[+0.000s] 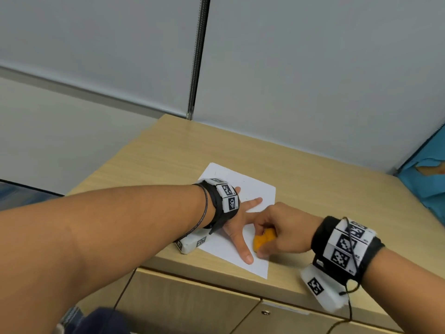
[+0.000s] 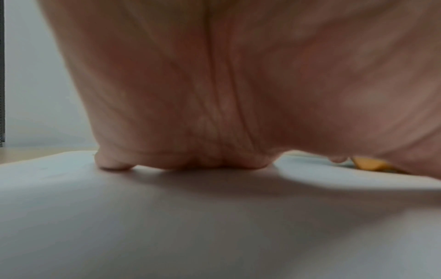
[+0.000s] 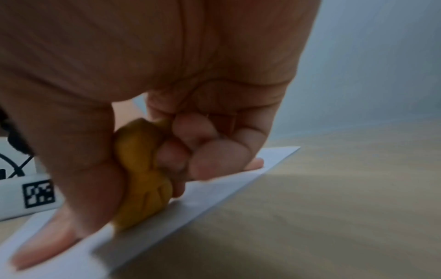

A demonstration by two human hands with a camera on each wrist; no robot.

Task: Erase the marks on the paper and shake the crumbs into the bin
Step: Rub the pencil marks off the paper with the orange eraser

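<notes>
Left hand (image 1: 237, 220), fingers spread flat, pins the thin, light, easily creased paper (image 1: 250, 189) on the desk (image 1: 325, 184) while the right hand (image 1: 281, 230), at its 3 o'clock, pinches the orange eraser (image 1: 262, 241).

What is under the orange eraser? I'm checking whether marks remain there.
The orange eraser, gripped by the right hand, rests on the white paper, which the left hand presses flat. Any marks beneath the eraser are covered.
</notes>
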